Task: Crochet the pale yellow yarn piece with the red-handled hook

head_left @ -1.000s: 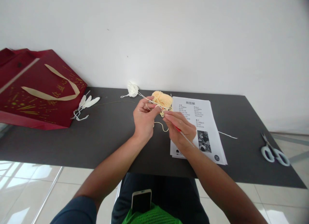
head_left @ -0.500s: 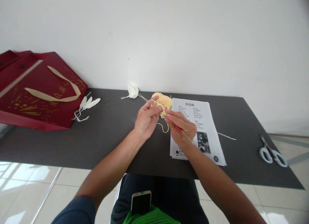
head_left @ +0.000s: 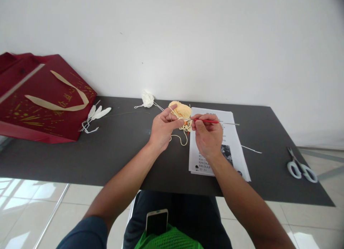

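My left hand (head_left: 164, 128) is closed, thumb against fingers, on a small piece of cream yarn crochet work (head_left: 185, 125), with a strand running over its raised fingertip. Pinched in my right hand (head_left: 208, 132) is a crochet hook (head_left: 213, 121) with a red handle; it lies nearly level, its tip reaching into the work by my left thumb. Just behind the hands sits a ball of pale yellow yarn (head_left: 182, 110). A loose yarn loop (head_left: 180, 136) hangs onto the table below. Something orange shows at the work, too small to name.
Printed sheets (head_left: 197, 148) lie partly under my right hand. White-handled scissors (head_left: 301, 168) rest at the table's right end. White yarn (head_left: 147, 99) lies near the wall. To the left are white crocheted pieces (head_left: 98, 113) and a red gift bag (head_left: 53, 102). A phone (head_left: 157, 223) is at my lap.
My right hand has turned the hook from slanting down toward my wrist to nearly level, pointing left into the work. My left hand stays in about the same place.
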`<state>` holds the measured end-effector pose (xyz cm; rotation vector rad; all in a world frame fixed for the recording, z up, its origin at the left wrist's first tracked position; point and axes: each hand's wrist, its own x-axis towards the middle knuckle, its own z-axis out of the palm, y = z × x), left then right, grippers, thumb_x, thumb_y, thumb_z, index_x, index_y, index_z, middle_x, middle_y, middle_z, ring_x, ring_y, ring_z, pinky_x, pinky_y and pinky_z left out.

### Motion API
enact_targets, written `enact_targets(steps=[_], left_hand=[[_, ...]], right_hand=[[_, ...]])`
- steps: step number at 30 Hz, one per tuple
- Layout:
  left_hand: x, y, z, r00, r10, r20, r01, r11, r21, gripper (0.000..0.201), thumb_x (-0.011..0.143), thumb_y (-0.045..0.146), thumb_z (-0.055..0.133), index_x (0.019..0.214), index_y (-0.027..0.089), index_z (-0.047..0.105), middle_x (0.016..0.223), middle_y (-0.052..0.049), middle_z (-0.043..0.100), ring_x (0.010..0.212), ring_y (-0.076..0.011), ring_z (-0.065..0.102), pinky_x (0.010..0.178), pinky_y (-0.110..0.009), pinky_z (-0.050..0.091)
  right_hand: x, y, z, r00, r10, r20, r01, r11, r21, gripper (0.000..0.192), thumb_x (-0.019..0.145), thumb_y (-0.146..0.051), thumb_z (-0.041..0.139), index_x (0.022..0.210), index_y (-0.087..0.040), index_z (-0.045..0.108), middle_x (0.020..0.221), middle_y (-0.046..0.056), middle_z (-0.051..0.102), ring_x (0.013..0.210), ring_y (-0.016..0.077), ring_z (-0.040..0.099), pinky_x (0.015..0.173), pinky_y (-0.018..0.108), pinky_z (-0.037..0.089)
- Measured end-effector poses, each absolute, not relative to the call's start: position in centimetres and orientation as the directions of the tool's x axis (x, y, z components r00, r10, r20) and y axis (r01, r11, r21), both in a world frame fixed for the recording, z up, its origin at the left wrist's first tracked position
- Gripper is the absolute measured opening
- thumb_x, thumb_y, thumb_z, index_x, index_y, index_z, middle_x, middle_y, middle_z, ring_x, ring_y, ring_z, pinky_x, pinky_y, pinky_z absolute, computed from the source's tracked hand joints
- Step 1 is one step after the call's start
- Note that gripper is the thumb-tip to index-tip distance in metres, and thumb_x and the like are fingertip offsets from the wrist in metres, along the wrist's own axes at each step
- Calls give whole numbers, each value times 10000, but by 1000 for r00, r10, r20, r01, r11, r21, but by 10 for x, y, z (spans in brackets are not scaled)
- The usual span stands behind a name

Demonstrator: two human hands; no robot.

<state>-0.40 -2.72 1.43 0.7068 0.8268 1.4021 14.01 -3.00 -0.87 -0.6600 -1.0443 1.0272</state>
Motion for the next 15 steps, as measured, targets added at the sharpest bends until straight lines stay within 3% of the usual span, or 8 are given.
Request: enact_targets(steps=[4, 10, 15], left_hand=[[-2, -28, 10, -92, 996, -8, -456, -35, 889, 618, 643, 128, 861, 1235, 172, 688, 678, 75, 665, 615, -57, 591, 729, -237, 498], [-1, -32, 5, -214, 967, 142, -186, -182, 965, 583, 705, 108, 761, 1277, 188, 677, 693, 57, 678, 633, -95, 617, 688, -248, 492], [0, -37, 5, -247, 932, 265, 16, -269, 963, 536, 719, 81, 696, 1235, 222, 710, 690, 59, 657, 612, -95, 563, 656, -251, 450]], right_hand=[[143, -34, -8, 178, 863, 472, -225, 503, -835, 190, 850, -253, 791, 924, -251, 617, 912, -14, 762, 687, 101, 675, 643, 255, 561], [140, -43, -14, 185, 774, 605, 8, 614, -789, 168, 870, -226, 763, 971, -270, 636, 936, 5, 741, 880, 172, 728, 803, 349, 604], [138, -48, -12, 205, 802, 561, 35, 566, -823, 147, 900, -257, 734, 998, -274, 626, 956, 18, 742, 834, 167, 716, 764, 345, 604]])
